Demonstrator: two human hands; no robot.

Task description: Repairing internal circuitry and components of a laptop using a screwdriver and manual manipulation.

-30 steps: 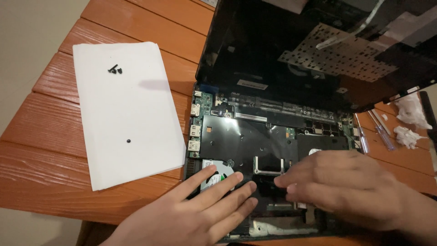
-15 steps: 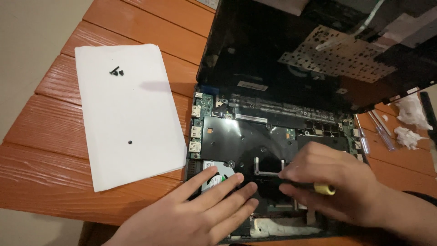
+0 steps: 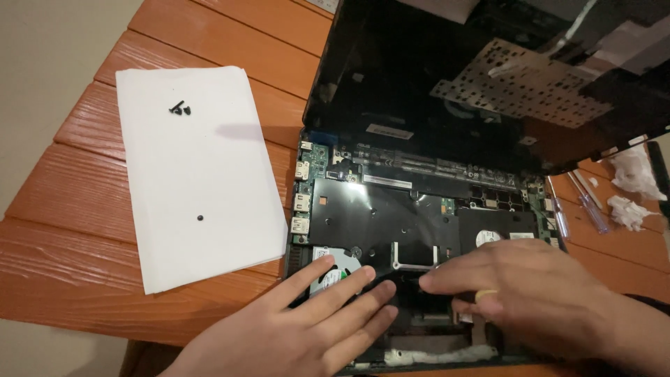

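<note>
Right hand (image 3: pixel 537 293) sits low over the near middle of the opened laptop (image 3: pixel 419 230), fingers curled and drawn together around a small screwdriver; only a sliver of its yellow handle (image 3: pixel 486 294) peeks out between the fingers, so the tip is hidden under the knuckles. The tool's long axis looks to run left to right, pointing toward the bare metal bracket (image 3: pixel 413 257) just left of the fingertips. Left hand (image 3: pixel 314 328) lies flat beside it, fingers spread and pressed down on the near left corner of the machine, fingertips touching the round cooling fan (image 3: pixel 333 269) and the black film next to it. The two hands nearly meet, fingertips just apart, and the right one is the nearer to the bracket.

Outward now: the black insulating sheet (image 3: pixel 377 216) covers the middle of the board, green circuit board with a column of ports (image 3: pixel 302 188) along its left edge. Beyond, the dark lid (image 3: pixel 391 84) leans back, with a perforated keyboard backing plate (image 3: pixel 523 77) resting far right. Left of the laptop, a white sheet of paper (image 3: pixel 202 209) lies on the orange slatted wooden surface (image 3: pixel 77 202), carrying a little cluster of black screws (image 3: pixel 180 108) at its far end and one lone screw (image 3: pixel 200 218) nearer. Off to the right, two more screwdrivers (image 3: pixel 579 202) and crumpled tissue (image 3: pixel 631 188).
</note>
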